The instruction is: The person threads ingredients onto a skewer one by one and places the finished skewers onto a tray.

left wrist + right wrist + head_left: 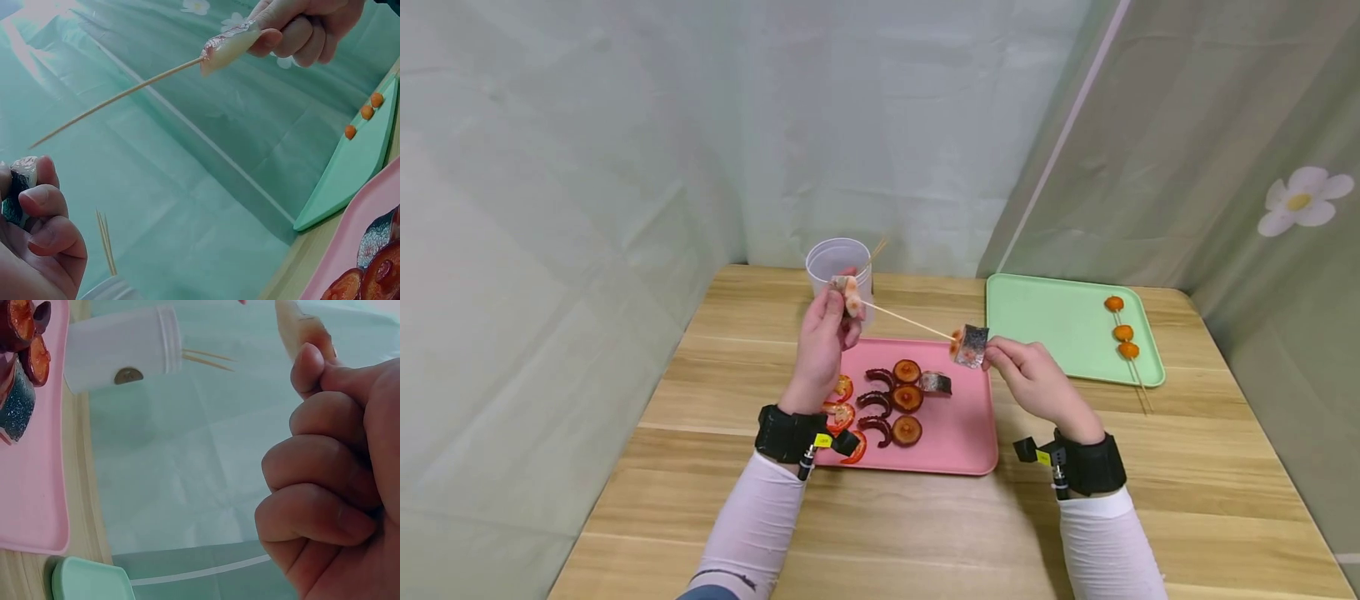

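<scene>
My left hand (822,337) holds a piece of fish (25,174) with dark silvery skin between thumb and fingers. Opposite it, my right hand (1033,379) pinches a bamboo skewer (910,320) at the end where a second fish piece (972,343) is threaded on. The skewer's back end is hidden by that piece and the fingers. Its pointed tip reaches toward the left-hand piece; in the left wrist view it lies close above it, and whether they touch I cannot tell. Both hands are raised above the pink tray (973,446).
On the pink tray lie another fish piece (936,382), three mushroom-like rounds (907,398), dark curled tentacle pieces (876,403) and red pepper slices (839,415). Behind stands a clear cup (838,250) with skewers (105,240). A green tray (1045,325) at right bears a skewer of orange balls (1123,332).
</scene>
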